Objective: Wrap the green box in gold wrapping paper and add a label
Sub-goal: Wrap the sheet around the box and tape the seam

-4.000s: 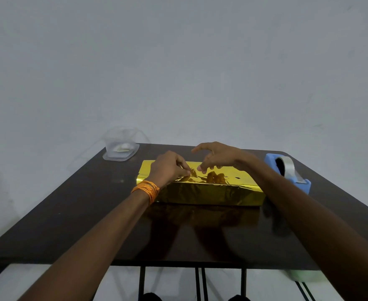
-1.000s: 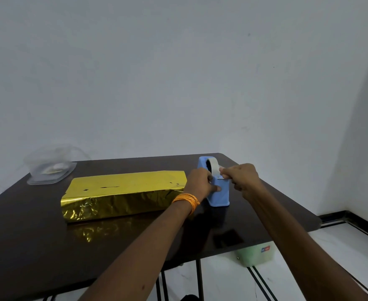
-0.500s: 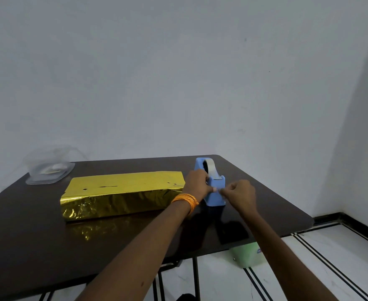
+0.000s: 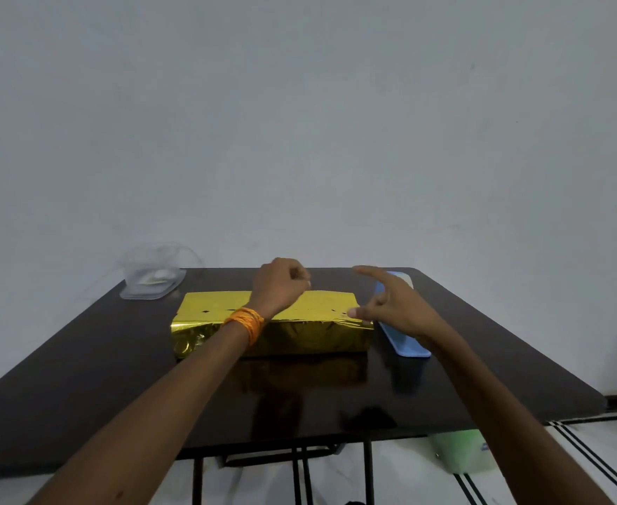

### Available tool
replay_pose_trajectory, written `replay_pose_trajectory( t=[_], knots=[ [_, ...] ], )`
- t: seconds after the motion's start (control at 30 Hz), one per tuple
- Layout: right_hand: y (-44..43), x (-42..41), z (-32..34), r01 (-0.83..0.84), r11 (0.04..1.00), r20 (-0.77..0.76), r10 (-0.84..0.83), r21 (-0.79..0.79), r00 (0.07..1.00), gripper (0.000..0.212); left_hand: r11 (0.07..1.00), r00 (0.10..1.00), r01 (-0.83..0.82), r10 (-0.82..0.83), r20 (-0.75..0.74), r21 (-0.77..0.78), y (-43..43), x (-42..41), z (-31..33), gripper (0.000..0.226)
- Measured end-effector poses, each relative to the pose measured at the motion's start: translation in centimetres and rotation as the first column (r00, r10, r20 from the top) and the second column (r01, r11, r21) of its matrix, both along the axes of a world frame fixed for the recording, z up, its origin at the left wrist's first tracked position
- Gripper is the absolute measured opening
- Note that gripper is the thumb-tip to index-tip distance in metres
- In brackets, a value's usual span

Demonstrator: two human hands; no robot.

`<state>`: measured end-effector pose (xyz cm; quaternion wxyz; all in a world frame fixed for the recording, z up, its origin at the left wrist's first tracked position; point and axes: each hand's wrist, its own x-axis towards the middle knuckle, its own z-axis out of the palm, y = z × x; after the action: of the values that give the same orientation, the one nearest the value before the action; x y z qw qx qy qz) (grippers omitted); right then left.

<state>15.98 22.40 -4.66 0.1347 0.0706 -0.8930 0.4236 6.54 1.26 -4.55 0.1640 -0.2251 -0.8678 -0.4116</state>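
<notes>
The box [image 4: 299, 335] lies wrapped in shiny gold paper at the middle of the dark table [image 4: 117, 380], long side toward me. My left hand [image 4: 281, 286], an orange band on its wrist, hovers over the box top with fingers curled into a loose fist; I see nothing in it. My right hand [image 4: 390, 304] is at the box's right end, index finger stretched out and thumb spread apart near the top corner. Whether tape is on its fingers is impossible to make out. The blue tape dispenser [image 4: 407, 346] stands just behind that hand, mostly hidden.
A clear plastic container [image 4: 152, 280] with something pale inside sits at the table's back left corner. A pale green bin [image 4: 460, 450] stands on the floor under the table's right front edge. A bare white wall rises behind.
Both hands left the tape dispenser and moved left to the gold box. My view swung back so the box is centred again.
</notes>
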Motion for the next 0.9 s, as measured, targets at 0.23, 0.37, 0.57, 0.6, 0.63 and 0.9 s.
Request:
replay_pose_trajectory(
  t=[0.23, 0.37, 0.57, 0.6, 0.63, 0.9],
  knots=[
    [-3.5, -5.3, 2.1, -0.217, 0.967, 0.101, 0.204, 0.135, 0.974, 0.052, 0.998, 0.997, -0.055, 0.057, 0.059, -0.031, -4.3, -1.6, -2.2, 0.011],
    [-4.0, -6.8, 2.8, -0.284, 0.940, 0.183, 0.250, 0.191, 0.951, 0.049, 0.997, 0.997, -0.040, 0.043, 0.060, -0.059, -4.6, -2.0, -3.1, 0.015],
    [-3.8, -8.7, 2.4, -0.302, 0.924, 0.247, 0.244, 0.233, 0.938, 0.054, 0.999, 0.998, -0.031, 0.032, 0.053, -0.036, -4.7, -2.3, -4.2, 0.018],
    [-3.8, -8.9, 2.3, -0.306, 0.922, 0.253, 0.246, 0.236, 0.936, 0.055, 0.999, 0.998, -0.031, 0.033, 0.053, -0.033, -4.7, -2.3, -4.3, 0.018],
    [-3.8, -9.0, 2.2, -0.309, 0.921, 0.258, 0.247, 0.239, 0.934, 0.055, 0.999, 0.998, -0.032, 0.033, 0.053, -0.032, -4.7, -2.3, -4.3, 0.018],
    [-4.7, -10.2, 2.1, -0.314, 0.903, 0.273, 0.236, 0.293, 0.933, 0.057, 0.999, 0.999, -0.031, 0.033, 0.039, -0.031, -4.7, -2.1, -4.4, 0.019]
  ],
)
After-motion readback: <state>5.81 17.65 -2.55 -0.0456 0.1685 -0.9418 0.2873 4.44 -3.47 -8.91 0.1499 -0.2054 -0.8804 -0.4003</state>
